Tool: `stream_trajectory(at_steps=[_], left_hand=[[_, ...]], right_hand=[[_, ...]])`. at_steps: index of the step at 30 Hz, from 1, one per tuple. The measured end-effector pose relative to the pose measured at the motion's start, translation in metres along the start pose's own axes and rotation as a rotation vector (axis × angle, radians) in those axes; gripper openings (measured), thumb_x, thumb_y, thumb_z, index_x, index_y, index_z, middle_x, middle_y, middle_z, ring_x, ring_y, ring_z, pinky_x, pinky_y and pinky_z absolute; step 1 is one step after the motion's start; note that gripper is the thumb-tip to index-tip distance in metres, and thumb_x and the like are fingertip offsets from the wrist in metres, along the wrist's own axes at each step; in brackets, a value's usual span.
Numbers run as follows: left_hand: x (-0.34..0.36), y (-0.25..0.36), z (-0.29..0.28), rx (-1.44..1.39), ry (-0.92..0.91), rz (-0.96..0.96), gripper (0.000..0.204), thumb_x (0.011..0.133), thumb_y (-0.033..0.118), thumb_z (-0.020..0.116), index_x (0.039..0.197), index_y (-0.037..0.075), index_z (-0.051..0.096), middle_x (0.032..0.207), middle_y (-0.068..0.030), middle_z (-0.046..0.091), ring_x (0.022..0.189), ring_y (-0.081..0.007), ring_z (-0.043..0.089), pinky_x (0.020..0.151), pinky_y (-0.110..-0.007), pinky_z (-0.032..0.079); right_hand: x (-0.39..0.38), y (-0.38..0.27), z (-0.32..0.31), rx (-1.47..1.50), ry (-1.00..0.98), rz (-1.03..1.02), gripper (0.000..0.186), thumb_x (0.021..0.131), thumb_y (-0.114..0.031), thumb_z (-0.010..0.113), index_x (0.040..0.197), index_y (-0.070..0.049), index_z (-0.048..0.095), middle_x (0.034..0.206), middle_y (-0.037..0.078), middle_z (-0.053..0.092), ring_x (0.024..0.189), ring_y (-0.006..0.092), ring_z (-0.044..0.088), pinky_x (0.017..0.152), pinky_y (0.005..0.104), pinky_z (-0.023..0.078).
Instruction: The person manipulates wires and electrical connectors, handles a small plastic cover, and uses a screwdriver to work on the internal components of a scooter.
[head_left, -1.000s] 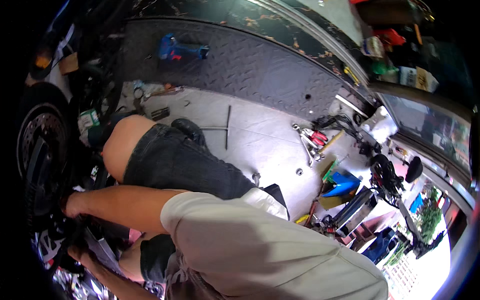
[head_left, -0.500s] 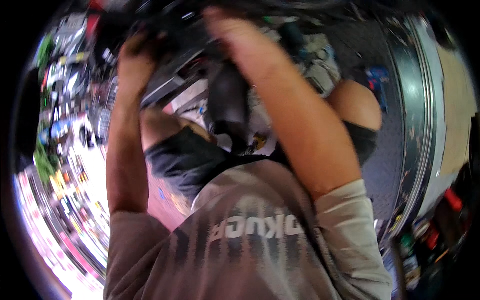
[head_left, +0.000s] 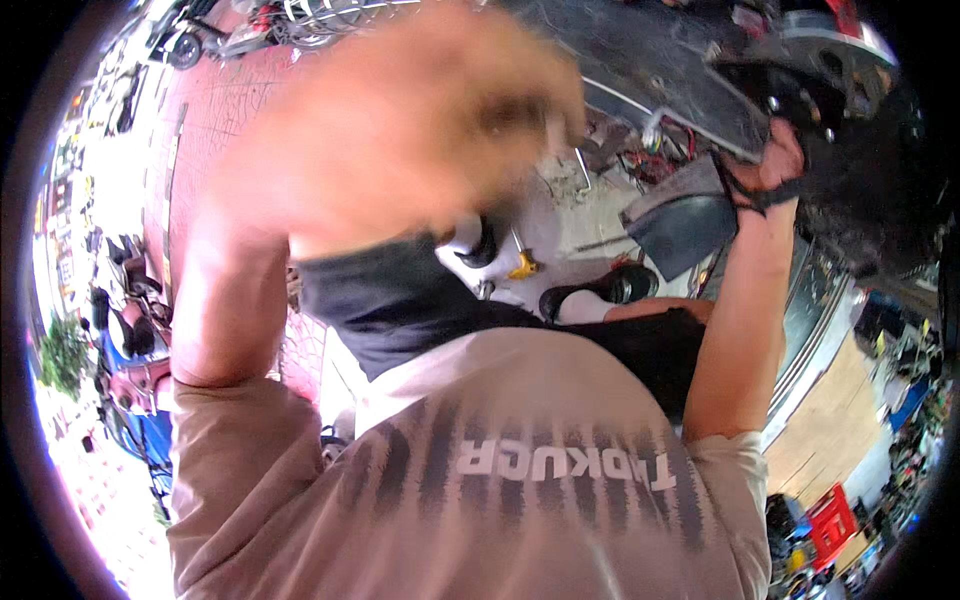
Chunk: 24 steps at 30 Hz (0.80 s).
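Observation:
My left hand [head_left: 470,120] is raised close in front of me, large and smeared by motion. Its fingers look bent, but whether they hold anything cannot be made out. At the far right, my right hand [head_left: 778,160] is closed at the lower end of a long black panel [head_left: 660,70], beside a dark machine part [head_left: 880,190]. A black strap or cord crosses that wrist. Just left of it hangs a dark grey flap-like piece [head_left: 685,228]. Loose coloured wires [head_left: 655,145] show below the panel.
A yellow-handled tool [head_left: 522,263] with a metal shaft lies on the floor between my black shoes [head_left: 600,290]. A red crate [head_left: 832,525] and a tan board [head_left: 830,425] are at the right. A motorbike [head_left: 230,42] stands at the far left, on red paving.
My view has swung, so the machine now lies to the right. My left hand has left the dark parts and come up close; my right hand is now at the panel's lower end.

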<state>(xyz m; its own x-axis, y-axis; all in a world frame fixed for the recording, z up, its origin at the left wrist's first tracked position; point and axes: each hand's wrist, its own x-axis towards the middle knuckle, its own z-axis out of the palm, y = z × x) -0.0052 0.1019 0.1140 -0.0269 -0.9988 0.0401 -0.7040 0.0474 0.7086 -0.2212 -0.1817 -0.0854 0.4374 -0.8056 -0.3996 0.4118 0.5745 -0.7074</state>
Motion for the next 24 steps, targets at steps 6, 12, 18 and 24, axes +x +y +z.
stream_trajectory(at_steps=[6, 12, 18, 24], left_hand=[[0.004, -0.120, 0.180, 0.326, -0.866, -0.278, 0.028, 0.082, 0.016, 0.062, 0.095, -0.002, 0.078, 0.105, -0.0252, 0.075, 0.098, -0.0402, 0.074, 0.081, -0.051, 0.059], [0.042, -0.263, 0.359, 0.203, -0.062, -0.484, 0.028, 0.086, 0.019, 0.062, 0.108, 0.006, 0.073, 0.104, -0.0224, 0.075, 0.099, -0.0401, 0.073, 0.083, -0.052, 0.059], [0.055, -0.343, 0.467, 0.162, 0.003, -0.664, 0.036, 0.092, 0.021, 0.056, 0.121, 0.006, 0.070, 0.125, -0.0203, 0.070, 0.112, -0.0381, 0.067, 0.097, -0.050, 0.053], [0.063, -0.392, 0.510, -0.119, 0.429, -0.410, 0.042, 0.092, 0.019, 0.054, 0.131, 0.008, 0.067, 0.140, -0.0179, 0.064, 0.135, -0.0368, 0.055, 0.115, -0.047, 0.041]], right_hand=[[-0.004, -0.004, 0.007, -0.127, 0.024, 0.021, 0.052, 0.105, -0.033, 0.045, 0.144, -0.001, 0.057, 0.141, 0.019, 0.064, 0.128, 0.0391, 0.063, 0.111, 0.0573, 0.048], [-0.002, 0.003, -0.017, 0.145, -0.588, 0.170, 0.050, 0.107, -0.034, 0.046, 0.144, -0.002, 0.056, 0.141, 0.019, 0.064, 0.129, 0.0383, 0.062, 0.114, 0.0540, 0.046], [-0.022, 0.011, -0.012, 0.154, -0.348, 0.001, 0.053, 0.102, -0.032, 0.056, 0.149, -0.007, 0.052, 0.145, 0.016, 0.061, 0.131, 0.0402, 0.059, 0.113, 0.0597, 0.046], [-0.023, 0.010, -0.008, 0.157, -0.299, 0.016, 0.050, 0.103, -0.031, 0.055, 0.147, -0.007, 0.054, 0.143, 0.017, 0.062, 0.130, 0.0388, 0.060, 0.111, 0.0578, 0.047]])
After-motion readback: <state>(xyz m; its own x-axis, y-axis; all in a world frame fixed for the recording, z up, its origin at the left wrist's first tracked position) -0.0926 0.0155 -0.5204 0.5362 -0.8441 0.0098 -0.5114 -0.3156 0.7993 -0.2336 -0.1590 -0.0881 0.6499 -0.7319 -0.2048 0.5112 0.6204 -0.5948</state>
